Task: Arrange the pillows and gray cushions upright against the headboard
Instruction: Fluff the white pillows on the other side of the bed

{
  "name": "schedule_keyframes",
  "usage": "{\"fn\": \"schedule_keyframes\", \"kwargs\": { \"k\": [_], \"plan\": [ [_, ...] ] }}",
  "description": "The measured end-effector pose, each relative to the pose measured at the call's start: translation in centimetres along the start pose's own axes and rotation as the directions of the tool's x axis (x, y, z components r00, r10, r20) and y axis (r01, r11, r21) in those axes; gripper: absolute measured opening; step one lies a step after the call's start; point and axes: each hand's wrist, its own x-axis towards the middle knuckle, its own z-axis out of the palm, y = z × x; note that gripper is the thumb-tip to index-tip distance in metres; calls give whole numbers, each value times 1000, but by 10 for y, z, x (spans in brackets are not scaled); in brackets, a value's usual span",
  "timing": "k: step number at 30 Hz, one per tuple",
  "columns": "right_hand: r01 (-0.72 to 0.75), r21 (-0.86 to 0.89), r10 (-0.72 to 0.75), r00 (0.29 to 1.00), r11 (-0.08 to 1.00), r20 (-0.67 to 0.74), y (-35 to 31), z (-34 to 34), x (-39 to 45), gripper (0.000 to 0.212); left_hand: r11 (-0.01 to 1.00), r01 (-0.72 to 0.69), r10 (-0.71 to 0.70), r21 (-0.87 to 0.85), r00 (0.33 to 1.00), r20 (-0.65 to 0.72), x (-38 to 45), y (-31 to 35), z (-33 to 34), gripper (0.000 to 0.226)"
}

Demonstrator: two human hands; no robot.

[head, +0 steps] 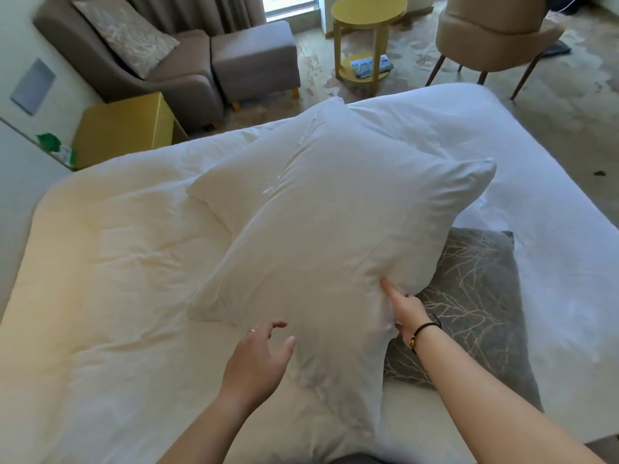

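On the bed (117,262), across a rumpled white duvet, a big white pillow (335,236) lies slantwise in front of me, plump, soft and creased, its far corner reaching toward the foot of the bed. A second white pillow (234,192) lies partly under it on the left, only its puffy corner and one side showing. To the right, a gray cushion (475,296) lies flat on the sheet, square, woven, printed with pale branching lines; the big pillow covers its left edge and my right forearm crosses its near corner.

My right hand (407,313) grips the big pillow's right edge: the thumb presses into the cotton on top and the fingers are curled out of sight beneath the bunched fabric. A dark cord bracelet (423,329) sits on that wrist. My left hand (258,356) hovers spread and relaxed just by the pillow's near left side, holding nothing; whether the fingertips touch the fabric I cannot tell.

The pillow's near end runs out of view at the bottom. Another patterned cushion (127,35) leans on the gray armchair (181,78) at the far left.
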Motion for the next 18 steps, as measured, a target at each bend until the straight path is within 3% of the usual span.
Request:
{"fn": "schedule_keyframes", "kwargs": {
  "k": [2,4,8,10,12,15,18],
  "plan": [
    [-65,-7,65,998,998,20,8,0,9,123,1000,10,-10,9,1000,10,0,5,6,30],
    [-64,15,64,997,998,31,12,0,17,115,1000,27,-27,6,1000,12,-1,7,9,30],
    [52,122,-51,999,991,-12,13,8,20,48,998,56,-56,35,998,20,-4,10,9,32],
    [116,66,-112,992,991,-57,12,17,14,20,997,49,-51,53,998,32,-5,15,8,33],
    [160,-6,-160,983,987,-92,11,27,4,21,997,9,-12,83,999,37,-4,22,7,36],
    [225,-116,-238,965,967,-111,8,42,-27,45,979,-98,94,177,995,33,-1,36,4,47],
    [389,-231,-411,910,892,-57,7,65,-74,55,919,-246,244,308,969,46,2,58,-2,66]
  ]
}}
